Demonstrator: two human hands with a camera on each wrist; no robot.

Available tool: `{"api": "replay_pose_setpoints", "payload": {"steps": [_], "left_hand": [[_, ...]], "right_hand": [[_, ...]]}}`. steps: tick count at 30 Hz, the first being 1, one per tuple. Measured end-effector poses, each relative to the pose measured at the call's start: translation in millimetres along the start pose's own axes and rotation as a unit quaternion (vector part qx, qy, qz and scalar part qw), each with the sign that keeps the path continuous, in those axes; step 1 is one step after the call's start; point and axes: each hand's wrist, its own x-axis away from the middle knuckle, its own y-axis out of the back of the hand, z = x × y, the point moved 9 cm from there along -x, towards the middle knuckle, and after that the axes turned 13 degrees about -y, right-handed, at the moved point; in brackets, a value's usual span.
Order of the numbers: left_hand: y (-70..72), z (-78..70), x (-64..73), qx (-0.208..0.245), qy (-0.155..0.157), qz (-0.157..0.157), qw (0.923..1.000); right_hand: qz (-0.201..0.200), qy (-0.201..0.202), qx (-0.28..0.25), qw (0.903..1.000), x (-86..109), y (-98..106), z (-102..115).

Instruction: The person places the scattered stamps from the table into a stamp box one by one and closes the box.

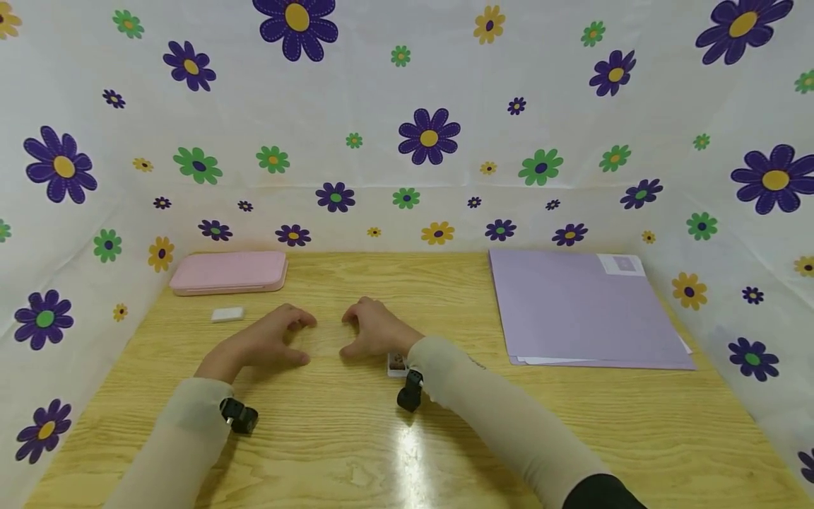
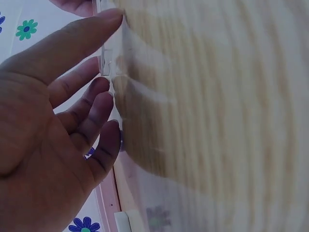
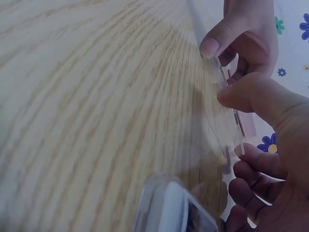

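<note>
Both hands face each other low over the middle of the table, with a thin, clear plastic piece (image 3: pixel 234 135) spanning the space between them. My left hand (image 1: pixel 270 338) holds one side of it, thumb on one edge and curved fingers along the other. On the opposite side, my right hand (image 1: pixel 376 329) grips it between thumb and fingers; a clear corner shows by its index finger. The piece is nearly invisible in the head view. Under the right wrist lies a small clear-and-white case (image 1: pixel 397 365) with a dark picture inside, partly covered by the sleeve.
A white eraser-like block (image 1: pixel 227 314) lies left of the left hand. Behind it is a pink pencil case (image 1: pixel 230 272) at the back left. A purple folder (image 1: pixel 572 311) with white paper edges showing occupies the back right. Flowered cloth (image 1: pixel 375 162) rises behind the wooden table (image 1: pixel 331 452).
</note>
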Motion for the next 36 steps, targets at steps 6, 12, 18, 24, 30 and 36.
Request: {"api": "replay_pose_setpoints", "payload": {"steps": [6,12,18,24,30,36], "left_hand": [[0.4,-6.5,3.1,0.009,-0.016,-0.009,0.9998],[1.7,-19.9,5.3,0.029,-0.033,-0.029,0.9986],[2.1,-36.5,5.0,0.03,-0.048,-0.05,0.9972],[0.8,-48.9,3.7,0.029,-0.062,-0.071,0.9951],[-2.7,-64.0,5.8,0.05,-0.079,-0.096,0.9909],[-3.4,-83.7,6.2,0.052,-0.091,-0.114,0.988]], "right_hand": [[0.016,0.013,-0.036,0.9991,6.8,3.1,-1.2],[0.027,0.035,-0.07,0.9966,18.5,13.0,-3.9],[0.027,0.051,-0.086,0.9946,30.4,22.2,-8.5],[0.014,0.062,-0.089,0.994,41.7,31.3,-12.8],[-0.006,0.064,-0.103,0.9926,58.4,37.7,-20.5],[-0.038,0.082,-0.107,0.9901,78.5,46.8,-24.3]]}}
